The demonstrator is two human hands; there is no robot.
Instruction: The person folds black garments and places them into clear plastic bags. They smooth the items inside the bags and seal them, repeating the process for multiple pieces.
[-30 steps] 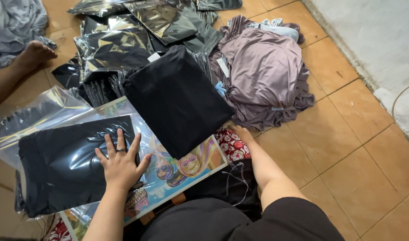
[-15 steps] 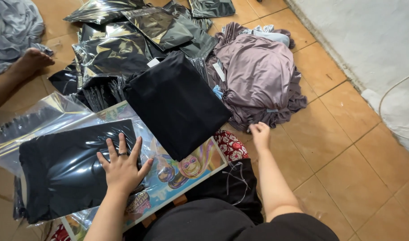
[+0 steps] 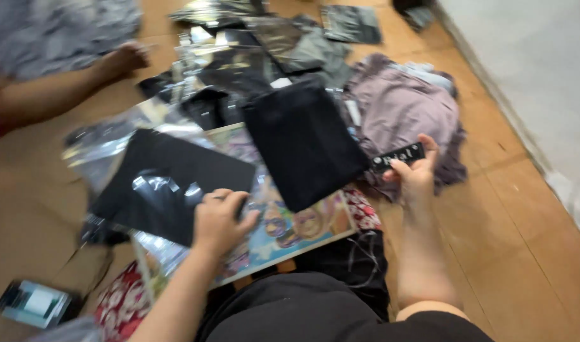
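The left hand (image 3: 219,218), fingers curled, grips a clear plastic bag (image 3: 169,183) (black folded garment inside); the right hand (image 3: 415,174) pinches a black label (image 3: 397,156).

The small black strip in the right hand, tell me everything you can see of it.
The small flat black strip is a narrow rectangle with pale markings, too blurred to make out. The right hand pinches it between thumb and fingers, holding it nearly level and slightly tilted above the heap of mauve cloth. Its material cannot be told.
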